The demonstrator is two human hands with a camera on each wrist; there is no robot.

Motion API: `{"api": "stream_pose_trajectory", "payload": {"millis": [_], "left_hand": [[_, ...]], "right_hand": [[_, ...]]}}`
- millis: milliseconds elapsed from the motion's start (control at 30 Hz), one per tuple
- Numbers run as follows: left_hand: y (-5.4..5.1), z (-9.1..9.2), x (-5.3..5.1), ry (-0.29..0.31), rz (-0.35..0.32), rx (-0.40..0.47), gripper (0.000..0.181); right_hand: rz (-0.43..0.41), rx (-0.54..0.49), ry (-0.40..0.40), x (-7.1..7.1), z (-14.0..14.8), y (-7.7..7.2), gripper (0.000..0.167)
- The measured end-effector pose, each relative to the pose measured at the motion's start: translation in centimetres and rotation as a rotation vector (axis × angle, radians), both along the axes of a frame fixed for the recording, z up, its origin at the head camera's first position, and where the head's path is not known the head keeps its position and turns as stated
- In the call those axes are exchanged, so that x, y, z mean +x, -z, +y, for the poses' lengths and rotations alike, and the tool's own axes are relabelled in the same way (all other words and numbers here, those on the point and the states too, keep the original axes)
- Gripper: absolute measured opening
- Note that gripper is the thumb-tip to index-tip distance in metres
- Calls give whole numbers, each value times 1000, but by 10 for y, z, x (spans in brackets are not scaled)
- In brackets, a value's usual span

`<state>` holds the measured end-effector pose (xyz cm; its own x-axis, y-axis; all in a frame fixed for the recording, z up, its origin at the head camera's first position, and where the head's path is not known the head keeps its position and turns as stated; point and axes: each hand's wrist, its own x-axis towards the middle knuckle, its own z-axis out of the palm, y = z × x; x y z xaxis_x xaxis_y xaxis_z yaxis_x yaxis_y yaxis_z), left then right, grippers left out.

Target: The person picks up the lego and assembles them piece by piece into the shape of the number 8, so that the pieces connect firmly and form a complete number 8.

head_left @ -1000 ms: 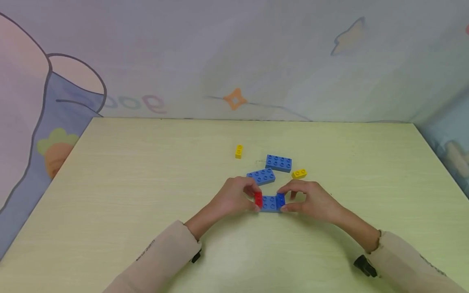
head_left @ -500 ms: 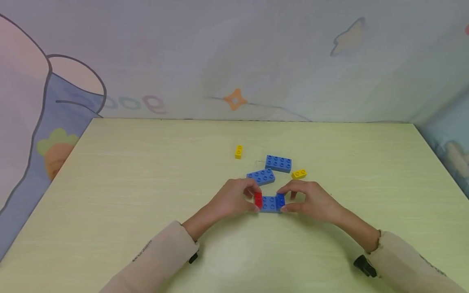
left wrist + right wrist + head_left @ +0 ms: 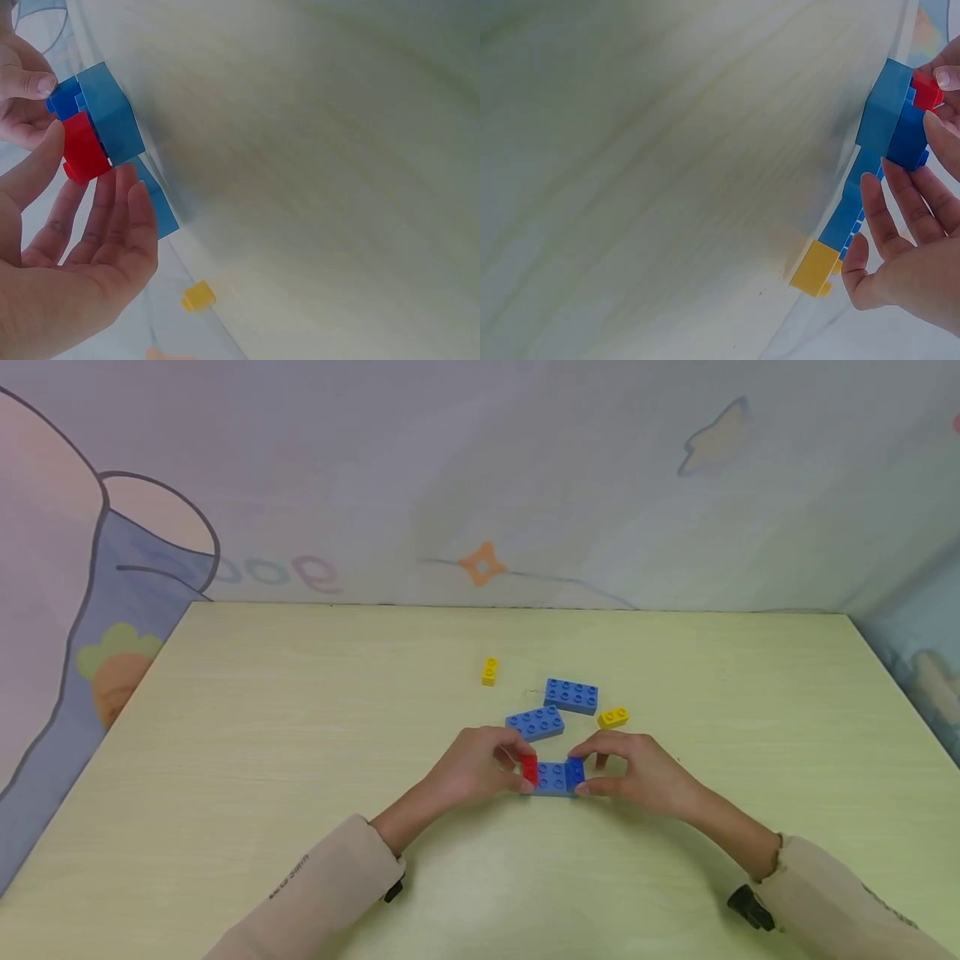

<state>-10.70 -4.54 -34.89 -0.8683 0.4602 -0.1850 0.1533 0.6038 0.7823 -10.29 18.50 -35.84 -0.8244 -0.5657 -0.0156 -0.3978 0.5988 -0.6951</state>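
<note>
Close to the middle of the table, a light blue building brick [image 3: 552, 779] carries a small red brick [image 3: 529, 771] at its left end and a small dark blue brick [image 3: 576, 772] at its right end. My left hand [image 3: 474, 766] pinches the red brick between thumb and fingers. On the other side, my right hand [image 3: 643, 770] pinches the dark blue brick [image 3: 906, 135] the same way. In the left wrist view, both small bricks lie against the studded face of the light blue brick [image 3: 112, 112]. Whether they are fully pressed down I cannot tell.
Just behind the hands lie two more light blue bricks, a nearer one [image 3: 536, 724] and a farther one [image 3: 572, 696]. One small yellow brick [image 3: 613, 718] lies to their right, another yellow brick [image 3: 490, 672] farther back left. A printed cloth [image 3: 375, 485] hangs behind the table.
The left forearm has shifted very slightly to the left. Both hands keep their grip, and the bricks stay where they were.
</note>
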Motion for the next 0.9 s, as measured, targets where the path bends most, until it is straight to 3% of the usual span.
{"api": "stream_pose_trajectory", "payload": {"millis": [400,600,900], "left_hand": [[-1,1,1,-25,-17,3,27],[0,1,0,-27,-17,11,27],[0,1,0,-19,-8,15,28]], "right_hand": [[-6,17,-43,-5,4,-4,32],[2,-7,1,-15,9,-8,29],[33,-23,17,-34,9,-4,31]]}}
